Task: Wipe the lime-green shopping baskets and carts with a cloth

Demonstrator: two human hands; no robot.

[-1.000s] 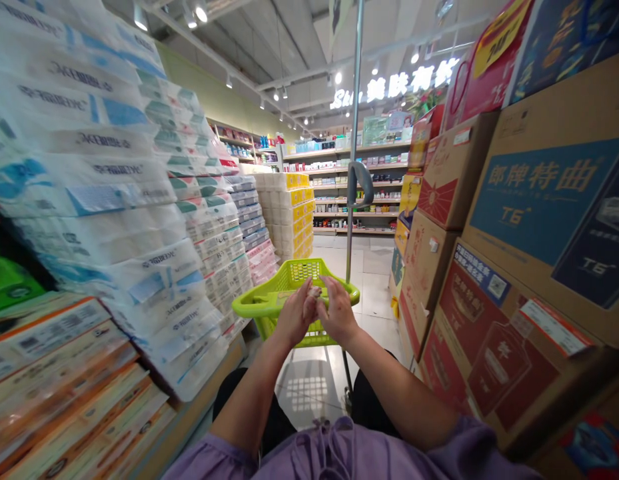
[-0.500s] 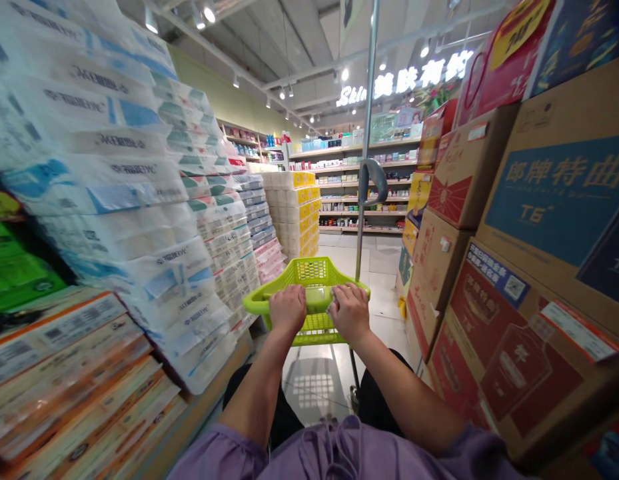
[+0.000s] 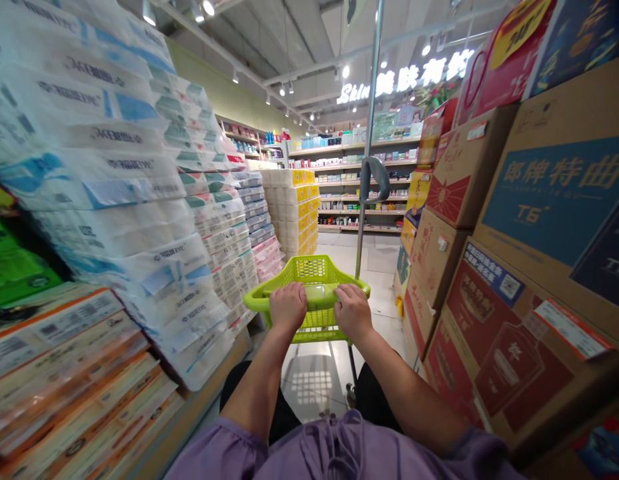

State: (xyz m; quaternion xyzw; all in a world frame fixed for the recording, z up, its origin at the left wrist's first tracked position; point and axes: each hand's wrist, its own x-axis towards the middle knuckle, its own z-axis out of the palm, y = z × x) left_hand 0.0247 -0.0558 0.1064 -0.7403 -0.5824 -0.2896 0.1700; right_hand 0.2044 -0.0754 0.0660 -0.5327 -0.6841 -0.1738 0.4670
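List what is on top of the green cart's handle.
The left hand and right hand curl over the handle, a pale panel showing between them. The stretches of handle beneath the hands are covered.

At the centre of the frame, a person's left grip (image 3: 288, 307) and right grip (image 3: 353, 311) are curled over the handle (image 3: 320, 295) of a green cart (image 3: 256, 302). Wrapped packs (image 3: 134, 167) tower at left; boxes (image 3: 544, 180) stack at right. Right of centre, a pole (image 3: 370, 120) stands before shelves (image 3: 339, 151) and a lit sign (image 3: 404, 78). A purple top (image 3: 349, 450) fills the bottom edge.
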